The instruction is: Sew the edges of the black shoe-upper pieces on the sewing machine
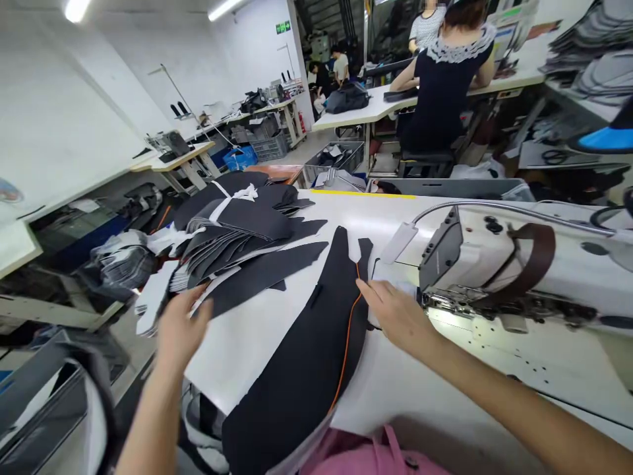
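A long dark fabric panel (297, 369) with orange piping (349, 330) along its right side lies on the white table and hangs toward my lap. My right hand (395, 313) pinches its edge near the upper end, by the piping, just left of the sewing machine (475, 264). To the left, my left hand (182, 326) has its thumb and fingers closed on the near end of a dark fabric piece (271, 277) with a pale edge. That piece lies beside a fanned stack of dark cut pieces (257, 221), some tied with white strips.
The machine's head and flexible lamp arm (519, 210) take up the table's right side. Grey bundles (123, 257) lie past the left edge. A grey crate (445, 188) stands behind the table. Beyond it, a person in a dark top (448, 92) sits at another table.
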### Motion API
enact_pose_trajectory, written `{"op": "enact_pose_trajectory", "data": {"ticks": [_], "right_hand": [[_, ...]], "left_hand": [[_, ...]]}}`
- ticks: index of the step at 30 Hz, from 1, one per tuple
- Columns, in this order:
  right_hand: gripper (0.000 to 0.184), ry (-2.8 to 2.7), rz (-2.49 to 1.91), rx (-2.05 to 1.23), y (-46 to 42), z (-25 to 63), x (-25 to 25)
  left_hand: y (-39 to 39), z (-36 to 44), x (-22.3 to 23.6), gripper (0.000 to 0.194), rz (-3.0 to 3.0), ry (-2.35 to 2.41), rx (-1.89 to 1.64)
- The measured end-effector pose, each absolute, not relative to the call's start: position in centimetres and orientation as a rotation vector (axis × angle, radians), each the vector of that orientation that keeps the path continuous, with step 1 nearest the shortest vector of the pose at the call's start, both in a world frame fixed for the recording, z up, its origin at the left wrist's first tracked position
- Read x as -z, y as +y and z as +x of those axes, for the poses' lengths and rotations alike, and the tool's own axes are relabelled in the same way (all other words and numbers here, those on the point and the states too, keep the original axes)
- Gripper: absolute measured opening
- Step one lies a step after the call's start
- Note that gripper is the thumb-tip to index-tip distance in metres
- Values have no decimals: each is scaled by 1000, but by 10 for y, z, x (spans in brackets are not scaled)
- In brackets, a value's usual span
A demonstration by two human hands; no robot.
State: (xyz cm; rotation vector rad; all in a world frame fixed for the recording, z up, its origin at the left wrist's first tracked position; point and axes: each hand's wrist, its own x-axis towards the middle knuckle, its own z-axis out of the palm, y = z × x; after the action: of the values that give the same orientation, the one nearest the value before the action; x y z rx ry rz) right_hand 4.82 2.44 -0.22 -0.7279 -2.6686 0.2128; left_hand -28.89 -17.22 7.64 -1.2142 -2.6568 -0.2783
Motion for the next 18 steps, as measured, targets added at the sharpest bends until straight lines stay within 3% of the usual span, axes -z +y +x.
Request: {"op": "enact_pose_trajectory", "data": {"ticks": [3, 8, 12, 14, 16, 18], "right_hand": [[53, -2703, -685, 118, 51, 21, 18], [43, -2683, -840, 150, 39, 15, 54], [54, -2701, -844, 20, 1, 49, 57], [60, -2719, -825, -80, -13, 67, 54], [62, -2733, -819, -161, -22, 81, 52], [60, -2736, -836, -215, -27, 90, 52]], "left_hand": [[-79, -283, -36, 39, -1744, -2524, 321], [17, -265, -1, 44, -1869, -2567, 2], [24, -266, -8, 51, -1847, -2588, -59], [18, -254, -17, 45, -1863, -2543, -43], [8, -226, -26, 36, -1971, -2414, 41], [-3, -185, -31, 40, -2171, -2230, 131]]}}
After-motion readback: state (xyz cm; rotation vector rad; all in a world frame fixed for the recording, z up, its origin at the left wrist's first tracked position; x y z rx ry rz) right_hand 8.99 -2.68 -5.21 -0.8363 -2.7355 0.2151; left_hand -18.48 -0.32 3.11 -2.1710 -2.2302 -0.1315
